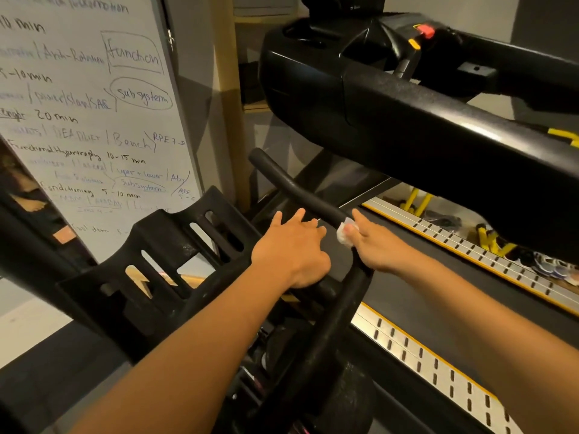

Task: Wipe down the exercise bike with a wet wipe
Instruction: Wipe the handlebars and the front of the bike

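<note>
The exercise bike's black handlebar (pixel 291 183) curves from the upper middle down toward me. My right hand (pixel 380 245) wraps around the bar where it bends and presses a small white wet wipe (pixel 344 234) against it. My left hand (pixel 291 249) rests on the crossbar just left of that, fingers spread and holding nothing. A black slotted tray (pixel 175 261) of the bike sits left of my left arm.
A treadmill (pixel 438 130) with a black console and handrail fills the upper right; its dark belt and yellow-edged slotted side rails (pixel 438 364) run along the right. A whiteboard (pixel 94 120) with handwriting stands at the left. Shoes (pixel 551 267) lie at the far right.
</note>
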